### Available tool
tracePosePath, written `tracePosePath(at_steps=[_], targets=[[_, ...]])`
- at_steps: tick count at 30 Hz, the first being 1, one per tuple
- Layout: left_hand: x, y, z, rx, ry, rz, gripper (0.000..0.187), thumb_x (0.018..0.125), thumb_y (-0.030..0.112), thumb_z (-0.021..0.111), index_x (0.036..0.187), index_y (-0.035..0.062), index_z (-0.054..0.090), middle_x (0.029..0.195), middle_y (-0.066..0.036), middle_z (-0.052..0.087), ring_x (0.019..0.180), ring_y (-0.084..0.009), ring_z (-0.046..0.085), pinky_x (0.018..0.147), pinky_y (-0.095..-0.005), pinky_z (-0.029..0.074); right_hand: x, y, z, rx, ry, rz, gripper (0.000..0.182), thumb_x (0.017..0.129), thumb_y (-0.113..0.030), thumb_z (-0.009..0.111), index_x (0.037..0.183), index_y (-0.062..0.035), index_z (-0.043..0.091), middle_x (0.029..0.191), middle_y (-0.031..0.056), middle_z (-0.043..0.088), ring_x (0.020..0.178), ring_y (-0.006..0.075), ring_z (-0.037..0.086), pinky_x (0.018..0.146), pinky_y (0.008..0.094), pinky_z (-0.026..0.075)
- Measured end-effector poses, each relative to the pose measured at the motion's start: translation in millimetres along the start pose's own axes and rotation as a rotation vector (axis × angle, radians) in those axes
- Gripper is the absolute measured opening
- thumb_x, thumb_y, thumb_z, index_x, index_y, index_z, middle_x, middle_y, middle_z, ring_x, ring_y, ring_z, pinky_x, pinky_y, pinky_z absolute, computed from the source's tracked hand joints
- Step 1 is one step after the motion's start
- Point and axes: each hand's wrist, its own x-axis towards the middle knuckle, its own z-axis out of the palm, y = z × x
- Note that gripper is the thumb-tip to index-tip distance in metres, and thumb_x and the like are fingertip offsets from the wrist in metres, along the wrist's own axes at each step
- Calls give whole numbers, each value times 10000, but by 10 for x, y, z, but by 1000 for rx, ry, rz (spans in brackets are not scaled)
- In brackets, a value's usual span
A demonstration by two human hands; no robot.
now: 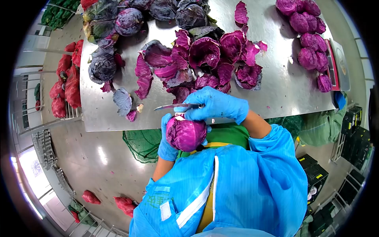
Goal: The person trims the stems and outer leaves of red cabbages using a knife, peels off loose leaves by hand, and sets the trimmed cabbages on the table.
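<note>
A round red cabbage (184, 133) with a pale cut stem on top is held in front of my body, just off the table's near edge. My left hand (167, 139), in a blue glove, is wrapped around its side and underside. Above it, my right hand (215, 103), gloved too, is closed around a knife. The knife's blade (173, 106) points left and lies close over the stem; whether it touches cannot be made out. Loose purple leaves (204, 53) are heaped on the table just beyond my hands.
Dark untrimmed cabbages (129, 22) crowd the far left of the metal table (276, 98). Trimmed cabbages (310, 41) sit at the far right beside a scale (339, 65). Red mesh sacks (73, 85) stand left, and black crates (316, 175) are on the floor at right.
</note>
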Motion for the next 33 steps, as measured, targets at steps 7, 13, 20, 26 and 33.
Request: tracePosePath(at_steps=[7, 13, 20, 26, 33], targets=[[98, -50, 130, 113, 5, 47, 819, 832, 662, 434, 1331, 16, 377, 1120, -273, 554, 875, -533, 605, 563, -616, 547, -19, 230, -25, 431, -52, 14, 368, 815, -235, 729, 1137, -72, 659, 912, -18, 665, 794, 61, 562, 718, 246, 481], [194, 3, 254, 61, 83, -37, 604, 942, 492, 335, 1313, 17, 381, 1050, -256, 602, 757, -507, 631, 465, -584, 542, -44, 195, -74, 301, -54, 16, 419, 810, -241, 732, 1185, -79, 639, 922, -12, 638, 791, 59, 547, 680, 251, 486], [177, 16, 186, 1013, 311, 29, 713, 872, 558, 443, 1320, 4, 413, 1271, -315, 472, 1091, -499, 538, 685, -576, 557, -7, 315, 36, -46, 140, -277, 307, 816, -202, 678, 1087, -60, 661, 817, 108, 621, 736, 174, 628, 693, 297, 500], [212, 76, 146, 1061, 116, 163, 558, 890, 469, 439, 1219, 22, 502, 1159, -255, 576, 1027, -430, 593, 859, -559, 505, 46, 260, 119, -168, 280, -249, 206, 824, -162, 649, 1001, -61, 677, 733, 98, 594, 653, 212, 587, 641, 297, 476], [230, 185, -129, 1934, 227, 562, 225, 910, 158, 490, 1064, 19, 577, 1018, -113, 644, 884, -230, 656, 762, -378, 568, 133, 422, 105, 290, 305, 46, 198, 858, -213, 645, 917, -28, 684, 765, 30, 661, 717, 57, 576, 650, 246, 474]])
